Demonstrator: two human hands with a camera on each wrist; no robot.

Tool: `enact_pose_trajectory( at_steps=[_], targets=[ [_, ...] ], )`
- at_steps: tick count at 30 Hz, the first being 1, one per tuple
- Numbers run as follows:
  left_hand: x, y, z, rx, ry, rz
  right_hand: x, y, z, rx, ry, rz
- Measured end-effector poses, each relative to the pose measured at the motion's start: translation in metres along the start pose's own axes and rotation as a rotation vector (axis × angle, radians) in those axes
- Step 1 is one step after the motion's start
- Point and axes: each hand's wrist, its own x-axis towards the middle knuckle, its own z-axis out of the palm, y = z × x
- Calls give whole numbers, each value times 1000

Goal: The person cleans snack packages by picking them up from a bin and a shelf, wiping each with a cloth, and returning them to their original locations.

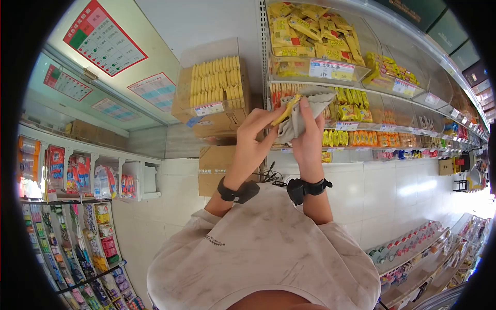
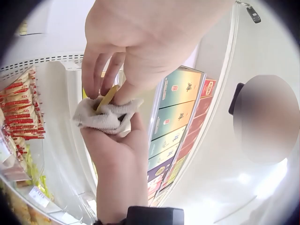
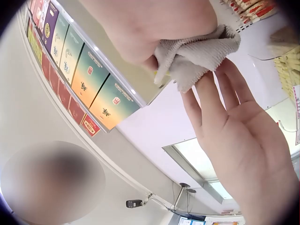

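Both hands are raised close together before the snack shelves [image 1: 330, 70]. A grey cloth [image 1: 306, 109] is gripped by the right hand [image 1: 309, 140], whose fingers are curled round it. A thin yellow packet [image 1: 285, 110], partly wrapped in the cloth, is pinched by the left hand [image 1: 254, 133] between thumb and fingertips.

a crumpled grey cloth [image 1: 302, 118] is bunched around a slim yellow packet [image 1: 285, 110], whose tilted end sticks out.
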Motion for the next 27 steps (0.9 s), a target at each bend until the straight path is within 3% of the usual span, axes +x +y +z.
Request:
enact_pose_trajectory(
  at_steps=[7, 13, 18, 20, 23, 26, 27],
  targets=[
    [10, 2, -29, 68, -181, 0, 10, -3, -21, -325, -122, -133],
    [9, 4, -38, 75, -259, -19, 12, -8, -21, -90, -134, 30],
    [4, 5, -18, -82, -53, -89, 8, -3, -5, 40, -114, 115],
    [1, 1, -9, -107, 35, -81, 5, 13, -2, -148, -193, -31],
    [5, 0, -15, 120, 50, 20, 3, 16, 2, -320, -203, -154],
    [12, 18, -16, -75, 208, -27, 6, 9, -3, -503, -184, -203],
    [12, 15, -19, -120, 174, -76, 6, 7, -6, -552, -203, -197]
  ],
)
